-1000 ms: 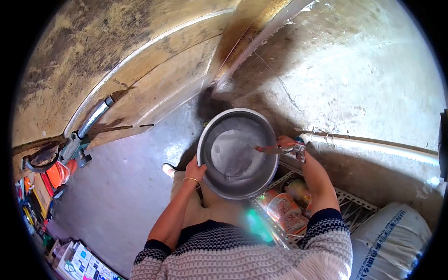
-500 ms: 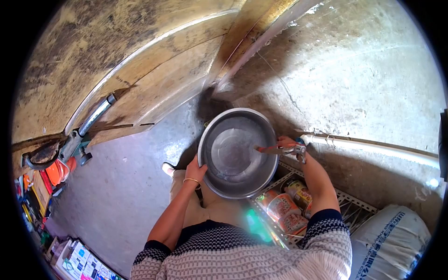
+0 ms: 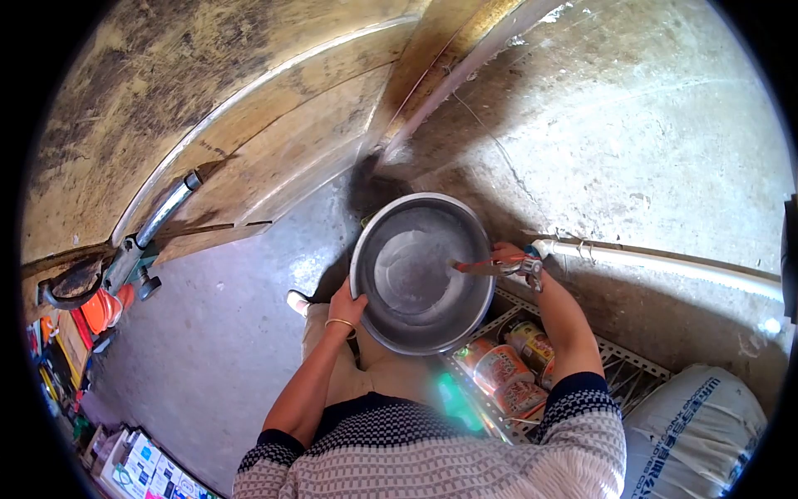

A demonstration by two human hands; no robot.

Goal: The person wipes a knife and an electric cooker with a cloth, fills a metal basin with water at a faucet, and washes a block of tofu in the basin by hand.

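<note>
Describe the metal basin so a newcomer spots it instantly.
Start at the white pipe running along the wall at the picture's right. Beyond its left end, the left hand grips the rim of the metal basin. It's the wide, round, plain grey vessel, unlike the orange-labelled containers below right.

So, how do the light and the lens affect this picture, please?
Head view: wide-lens distortion seems to bow the wooden panelling, corners go black; head view: glare whitens the concrete wall; head view: dark shadow beyond the basin, blurry green glow below it.
</note>
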